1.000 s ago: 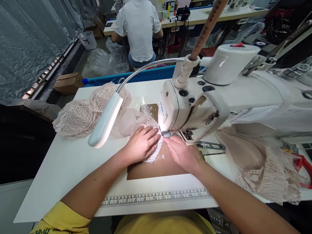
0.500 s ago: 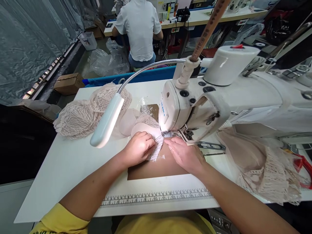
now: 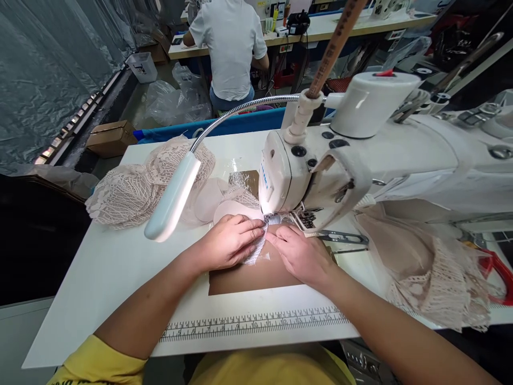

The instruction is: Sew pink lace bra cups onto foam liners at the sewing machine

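Note:
A piece of pale pink lace fabric (image 3: 253,255) lies under the needle end of a white sewing machine (image 3: 276,171), with a smooth pale cup (image 3: 236,209) joined to it or against it. My left hand (image 3: 230,241) rests on the lace, its fingers stretched flat and close to the presser foot (image 3: 267,218). From the other side, my right hand (image 3: 300,251) meets the lace's right edge with its index fingertip. Its other fingers are curled, and a pinch on the edge seems likely, though the thumb is partly hidden. Brown sheeting (image 3: 240,282) covers the tabletop beneath both hands.
Lace cups (image 3: 124,195) are piled at the left, under a bendable lamp (image 3: 172,198). More lace fabric (image 3: 433,267), red-handled scissors (image 3: 499,278) and grey thread snips (image 3: 344,238) lie right. A printed ruler (image 3: 252,323) runs along the front. A person (image 3: 232,51) sits farther back.
My left hand has gone from bunched fingers to lying flat, nearer the presser foot. My right hand's fingers have curled, leaving the index finger pointing at the lace edge. The view shifted slightly.

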Tool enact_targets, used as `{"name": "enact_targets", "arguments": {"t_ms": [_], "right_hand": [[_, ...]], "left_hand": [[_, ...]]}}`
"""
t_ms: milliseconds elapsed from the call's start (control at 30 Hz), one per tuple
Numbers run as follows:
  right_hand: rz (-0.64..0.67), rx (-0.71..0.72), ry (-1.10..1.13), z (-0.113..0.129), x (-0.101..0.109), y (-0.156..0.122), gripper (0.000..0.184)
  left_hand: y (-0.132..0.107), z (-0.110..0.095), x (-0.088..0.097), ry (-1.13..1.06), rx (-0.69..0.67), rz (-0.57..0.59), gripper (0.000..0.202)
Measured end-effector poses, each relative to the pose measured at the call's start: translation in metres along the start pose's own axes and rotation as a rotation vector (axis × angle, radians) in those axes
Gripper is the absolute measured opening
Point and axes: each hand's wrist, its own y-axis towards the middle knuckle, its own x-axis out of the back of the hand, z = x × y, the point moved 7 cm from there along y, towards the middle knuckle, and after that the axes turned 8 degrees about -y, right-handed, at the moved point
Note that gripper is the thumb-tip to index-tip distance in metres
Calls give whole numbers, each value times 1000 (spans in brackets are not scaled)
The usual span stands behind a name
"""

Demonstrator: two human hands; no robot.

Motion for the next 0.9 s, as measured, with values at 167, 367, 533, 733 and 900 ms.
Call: {"name": "enact_targets", "arguments": {"t_ms": [167, 367, 533, 733, 900], "right_hand": [[14, -14, -31, -1, -1, -3, 36], [16, -50, -69, -1, -1, -1, 37], [7, -100, -91, -4, 0, 3, 38], [-6, -43, -22, -8, -2, -1, 38], [-25, 113, 81, -4, -1, -8, 37]], "left_hand": [[-2, -2, -4, 52, -35, 50, 38], [-2, -3, -3, 81, -13, 25, 40], [-1, -3, -4, 102, 3, -5, 40], [-1, 0, -4, 77, 0, -50, 36], [-4, 0, -5, 14, -34, -38, 35]]}}
